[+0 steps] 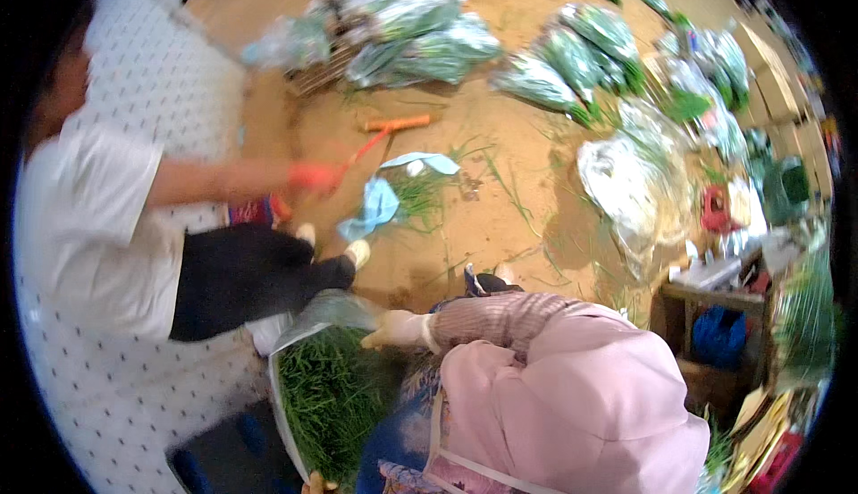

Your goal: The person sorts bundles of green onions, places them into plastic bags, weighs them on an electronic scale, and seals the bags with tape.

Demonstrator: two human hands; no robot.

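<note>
My right hand [395, 330], in a pale glove below a ribbed sleeve, holds the upper edge of a clear plastic bag [332, 313]. Dark green leafy herbs [328, 393] fill the bag, which lies at my left side. At the bottom picture edge, the fingers of my left hand [318, 485] grip the bag's near rim; the rest of that hand is cut off. Pink cloth [570, 387] over my shoulder covers much of the lower right. A strip of floral fabric [402, 474] shows at my lap.
At left, a person in a white shirt [127, 179] extends an orange T-headed tool [395, 123]. Scattered greens [422, 199] and a light blue cloth [372, 209] lie on the brown floor. Bagged vegetables [415, 45] are beyond. A wooden stand [717, 293] and cardboard boxes [774, 85] are right.
</note>
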